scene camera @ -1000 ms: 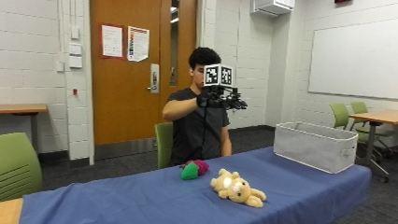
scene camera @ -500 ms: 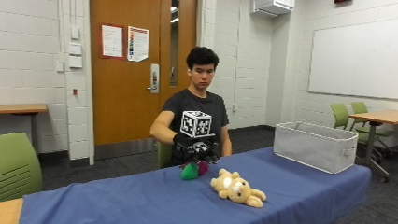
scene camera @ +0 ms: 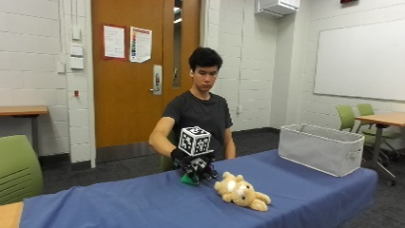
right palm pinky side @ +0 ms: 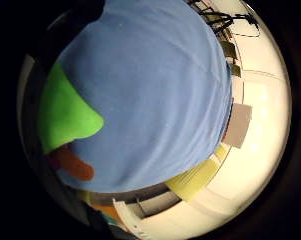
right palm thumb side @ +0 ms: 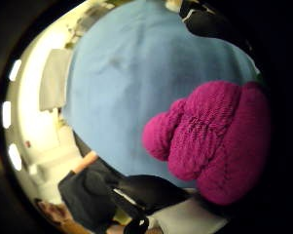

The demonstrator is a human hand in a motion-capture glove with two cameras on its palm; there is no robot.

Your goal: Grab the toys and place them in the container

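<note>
Fingers (scene camera: 201,173) of the gloved right hand (scene camera: 195,166) are hanging over the magenta-and-green knitted toy (right palm thumb side: 214,141) — whether they are closing on it, I cannot tell; toy lying directly beneath, on the table (scene camera: 158,199), left of the teddy bear (scene camera: 240,191).

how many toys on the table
2: a teddy bear lying on the blue tablecloth, and a magenta-and-green knitted toy under the gloved right hand. Others may be hidden inside the grey container.
</note>
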